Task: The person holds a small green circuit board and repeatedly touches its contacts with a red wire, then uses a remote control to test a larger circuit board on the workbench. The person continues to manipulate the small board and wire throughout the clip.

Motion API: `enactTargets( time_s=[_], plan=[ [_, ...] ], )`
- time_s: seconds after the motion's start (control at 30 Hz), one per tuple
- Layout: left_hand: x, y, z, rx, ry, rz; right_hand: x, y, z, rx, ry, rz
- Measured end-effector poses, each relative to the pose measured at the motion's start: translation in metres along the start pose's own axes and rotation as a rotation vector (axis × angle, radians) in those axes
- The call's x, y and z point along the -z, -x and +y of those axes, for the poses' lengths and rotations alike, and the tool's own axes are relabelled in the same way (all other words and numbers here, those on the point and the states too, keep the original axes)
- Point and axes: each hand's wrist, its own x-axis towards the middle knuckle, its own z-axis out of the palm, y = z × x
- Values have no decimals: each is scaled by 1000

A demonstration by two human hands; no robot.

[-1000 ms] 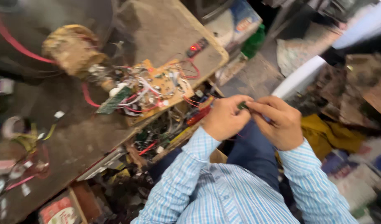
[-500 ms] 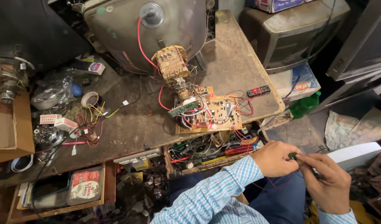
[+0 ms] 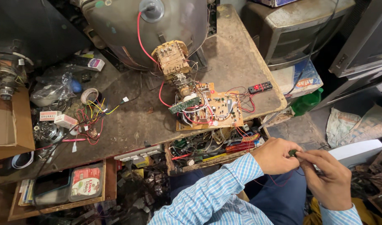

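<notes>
The person wears a long-sleeved shirt point(image 3: 207, 196) in light blue and white checks, cuffs reaching both wrists. Dark blue trousers point(image 3: 278, 204) cover the legs.

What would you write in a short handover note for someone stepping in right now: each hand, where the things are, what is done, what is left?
Left hand: pinching a small dark component at its fingertips, over the lap.
Right hand: fingertips meet the same component from the other side; thin red wires hang below.
Circuit board: on the workbench, wired to the picture tube. Open drawer of tools below it.
Done: component is in hand, away from the board.
Left: it is not yet joined to the board.
</notes>
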Motion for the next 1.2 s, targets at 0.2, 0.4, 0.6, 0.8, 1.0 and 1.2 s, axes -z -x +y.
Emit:
enactTargets(
  time_s=[0.2, 0.4, 0.6, 0.8, 1.0, 1.2],
  plan=[
    [-3, 4, -1, -125, -18, 114, 6, -4, -2, 125, 65, -7],
    [-9, 13, -11, -62, 71, 290, 18, 6, 6, 83, 52, 96],
    [-5, 20, 3, 59, 359, 360, 27, 27, -21, -348, -496, 95],
    [-30, 26, 10, -23, 603, 392, 2, 36, -48, -267, -824, 25],
    [-36, 35, 16, -39, 631, 445, 1, 69, -25, -203, -688, 179],
    [-30, 41, 14, 27, 663, 393, -36, 167, 37, -860, -1185, -257]
  ],
)
